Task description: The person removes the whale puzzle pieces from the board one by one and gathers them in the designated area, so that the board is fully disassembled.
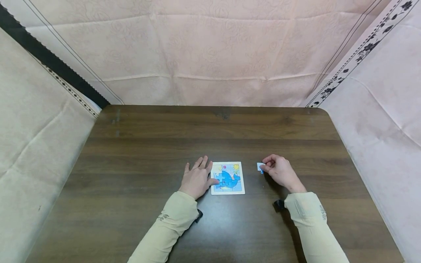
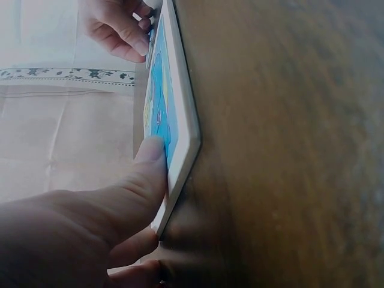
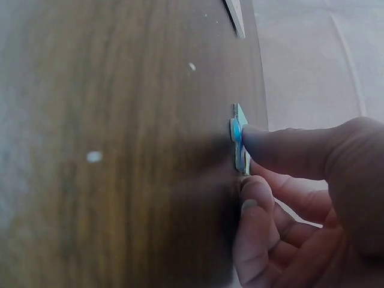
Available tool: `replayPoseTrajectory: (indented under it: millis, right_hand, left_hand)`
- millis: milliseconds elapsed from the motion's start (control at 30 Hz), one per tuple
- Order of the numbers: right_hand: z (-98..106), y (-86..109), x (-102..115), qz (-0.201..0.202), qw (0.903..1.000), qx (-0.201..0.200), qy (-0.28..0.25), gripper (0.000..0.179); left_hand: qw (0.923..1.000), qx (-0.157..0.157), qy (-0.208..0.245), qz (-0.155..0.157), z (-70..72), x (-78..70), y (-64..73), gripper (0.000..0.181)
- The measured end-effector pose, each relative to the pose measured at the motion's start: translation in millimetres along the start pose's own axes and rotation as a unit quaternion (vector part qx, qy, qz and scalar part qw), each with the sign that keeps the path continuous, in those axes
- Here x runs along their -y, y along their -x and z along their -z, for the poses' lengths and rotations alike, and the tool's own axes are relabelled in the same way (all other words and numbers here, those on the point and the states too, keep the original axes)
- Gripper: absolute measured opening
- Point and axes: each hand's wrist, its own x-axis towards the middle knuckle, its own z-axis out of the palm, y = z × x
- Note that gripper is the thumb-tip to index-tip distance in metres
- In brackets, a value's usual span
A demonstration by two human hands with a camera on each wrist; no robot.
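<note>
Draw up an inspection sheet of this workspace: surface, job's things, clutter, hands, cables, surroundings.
Surface: dark wood-grain table, scuffed near its far edge.
Job's things: framed whale puzzle lying flat; one puzzle piece apart from it, to the right.
Clutter: small white specks on the table.
Hands: left hand has its thumb on the puzzle's left side, fingers spread; right hand pinches the piece. Whether the piece touches the table, cannot tell.
Cables: nothing seen.
Surroundings: pale patterned cloth beyond the far edge and along both sides; black strip at the left.
</note>
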Motion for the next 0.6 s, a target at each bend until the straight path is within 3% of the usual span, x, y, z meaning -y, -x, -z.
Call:
replayPoseTrajectory:
  millis: [600]
  right_hand:
    - [0.0,4.4,-1.9,0.011,0.9996,-0.020,-0.020,0.023]
  left_hand:
    - [1.0000,0.003,0.000,-0.003,-0.9,1.3,-1.3,0.078]
